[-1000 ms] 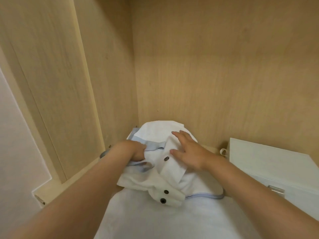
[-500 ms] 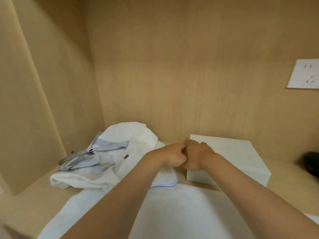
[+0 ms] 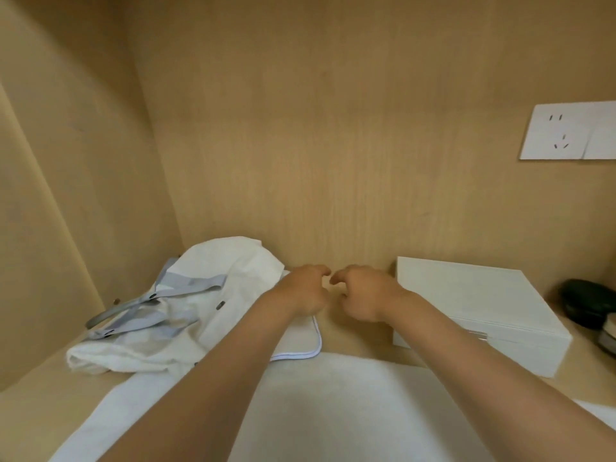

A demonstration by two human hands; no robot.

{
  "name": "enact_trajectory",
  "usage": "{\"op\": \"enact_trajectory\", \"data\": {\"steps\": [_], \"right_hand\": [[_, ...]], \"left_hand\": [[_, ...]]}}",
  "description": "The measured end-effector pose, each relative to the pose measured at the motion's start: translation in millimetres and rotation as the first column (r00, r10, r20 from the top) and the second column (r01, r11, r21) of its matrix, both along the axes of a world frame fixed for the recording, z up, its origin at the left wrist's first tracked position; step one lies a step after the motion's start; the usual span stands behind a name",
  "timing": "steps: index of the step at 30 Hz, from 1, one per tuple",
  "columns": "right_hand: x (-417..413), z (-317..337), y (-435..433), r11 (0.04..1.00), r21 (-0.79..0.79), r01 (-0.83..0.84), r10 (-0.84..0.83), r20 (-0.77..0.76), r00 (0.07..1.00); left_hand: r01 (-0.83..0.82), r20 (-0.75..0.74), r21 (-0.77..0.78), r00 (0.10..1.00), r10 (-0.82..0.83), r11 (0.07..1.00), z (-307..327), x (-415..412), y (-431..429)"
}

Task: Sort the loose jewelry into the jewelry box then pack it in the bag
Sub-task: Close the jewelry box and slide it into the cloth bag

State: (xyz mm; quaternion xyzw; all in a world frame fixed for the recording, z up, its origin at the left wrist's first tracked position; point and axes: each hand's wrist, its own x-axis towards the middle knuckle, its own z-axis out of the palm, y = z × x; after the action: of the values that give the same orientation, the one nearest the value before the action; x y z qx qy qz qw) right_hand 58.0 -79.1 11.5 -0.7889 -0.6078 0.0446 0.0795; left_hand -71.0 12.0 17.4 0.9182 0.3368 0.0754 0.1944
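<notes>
Head view: the left hand and right hand hover mid-frame, fingertips just apart. Fingers are loosely curled, nothing shows in either, and the palms are turned away. The jewelry box sits closed at centre right, its near left corner behind the right forearm. The bag lies crumpled at centre left, opening hidden. A dark object is cut off at the right edge. A strip of worktop shows between bag and box, and a white cloth fills the lower frame.
</notes>
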Motion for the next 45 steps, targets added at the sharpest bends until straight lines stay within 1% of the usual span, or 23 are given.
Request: {"op": "enact_trajectory", "data": {"steps": [2, 4, 5, 7, 9, 11, 14, 17, 19, 20, 22, 24, 25, 27, 30, 33, 35, 37, 39, 41, 43, 44, 45], "right_hand": [[-17, -9, 22, 0.999, 0.021, -0.024, 0.027, -0.132, 0.991], [-32, -19, 42, 0.998, 0.006, -0.056, 0.056, -0.185, 0.981], [-39, -23, 49, 0.996, -0.021, -0.088, 0.082, -0.208, 0.975], [-49, -35, 60, 0.981, -0.104, -0.166, 0.135, -0.253, 0.958], [-51, -49, 67, 0.960, -0.191, -0.206, 0.148, -0.279, 0.949], [-50, -61, 70, 0.956, -0.203, -0.213, 0.163, -0.236, 0.958], [-50, -62, 69, 0.966, -0.105, -0.235, 0.220, -0.137, 0.966], [-51, -61, 61, 0.967, 0.019, -0.254, 0.254, -0.151, 0.956], [-50, -61, 53, 0.969, 0.047, -0.243, 0.247, -0.185, 0.951], [-49, -60, 49, 0.972, 0.029, -0.235, 0.236, -0.223, 0.946], [-45, -52, 38, 0.961, -0.111, -0.252, 0.208, -0.310, 0.928], [-42, -44, 29, 0.918, -0.264, -0.296, 0.209, -0.314, 0.926], [-42, -42, 25, 0.905, -0.297, -0.304, 0.216, -0.294, 0.931], [-44, -41, 18, 0.914, -0.266, -0.307, 0.229, -0.288, 0.930], [-47, -41, 12, 0.929, -0.092, -0.357, 0.313, -0.317, 0.895], [-48, -29, 2, 0.932, 0.100, -0.347, 0.361, -0.188, 0.914], [-45, -12, -4, 0.924, 0.198, -0.327, 0.337, -0.021, 0.941], [-45, 10, -15, 0.921, 0.209, -0.328, 0.299, 0.159, 0.941], [-47, 31, -31, 0.952, 0.095, -0.290, 0.261, 0.241, 0.935], [-51, 40, -44, 0.970, -0.110, -0.215, 0.232, 0.189, 0.954], [-51, 41, -53, 0.938, -0.317, -0.140, 0.140, -0.024, 0.990], [-52, 39, -56, 0.901, -0.413, -0.131, 0.066, -0.169, 0.983], [-52, 36, -55, 0.875, -0.461, -0.146, -0.003, -0.307, 0.952]], "left_hand": [[-0.086, -0.065, 0.117, 0.993, 0.095, 0.989, 2, -18, 16], [-0.145, -0.199, 0.219, 0.962, 0.189, 0.965, 1, -40, 29], [-0.157, -0.282, 0.237, 0.933, 0.222, 0.959, -1, -50, 35], [-0.171, -0.425, 0.212, 0.870, 0.248, 0.962, -8, -68, 45], [-0.159, -0.474, 0.207, 0.847, 0.241, 0.965, -15, -79, 52], [-0.147, -0.442, 0.249, 0.862, 0.247, 0.957, -20, -82, 58], [-0.139, -0.359, 0.313, 0.899, 0.252, 0.940, -22, -83, 65], [-0.192, -0.241, 0.328, 0.930, 0.278, 0.925, -23, -83, 67], [-0.249, -0.151, 0.305, 0.941, 0.304, 0.919, -19, -83, 65], [-0.278, -0.110, 0.292, 0.941, 0.321, 0.915, -16, -83, 64], [-0.320, -0.066, 0.285, 0.934, 0.352, 0.903, -11, -85, 60], [-0.310, -0.105, 0.314, 0.928, 0.357, 0.898, -9, -85, 54], [-0.294, -0.134, 0.323, 0.927, 0.351, 0.900, -10, -84, 50], [-0.272, -0.168, 0.322, 0.926, 0.338, 0.907, -9, -81, 41], [-0.200, -0.245, 0.279, 0.931, 0.271, 0.939, -6, -79, 27], [-0.115, -0.318, 0.206, 0.931, 0.177, 0.972, 1, -80, 11], [-0.120, -0.290, 0.176, 0.942, 0.168, 0.977, 2, -81, 4], [-0.148, -0.255, 0.141, 0.950, 0.180, 0.979, 4, -83, -2], [-0.157, -0.247, 0.085, 0.953, 0.173, 0.984, 5, -86, -5], [-0.142, -0.289, 0.008, 0.948, 0.138, 0.990, 5, -89, -10], [-0.111, -0.365, -0.046, 0.927, 0.086, 0.993, 1, -90, -16], [-0.101, -0.401, -0.062, 0.913, 0.067, 0.993, -2, -91, -18], [-0.095, -0.428, -0.068, 0.902, 0.057, 0.993, -4, -91, -20]]}}
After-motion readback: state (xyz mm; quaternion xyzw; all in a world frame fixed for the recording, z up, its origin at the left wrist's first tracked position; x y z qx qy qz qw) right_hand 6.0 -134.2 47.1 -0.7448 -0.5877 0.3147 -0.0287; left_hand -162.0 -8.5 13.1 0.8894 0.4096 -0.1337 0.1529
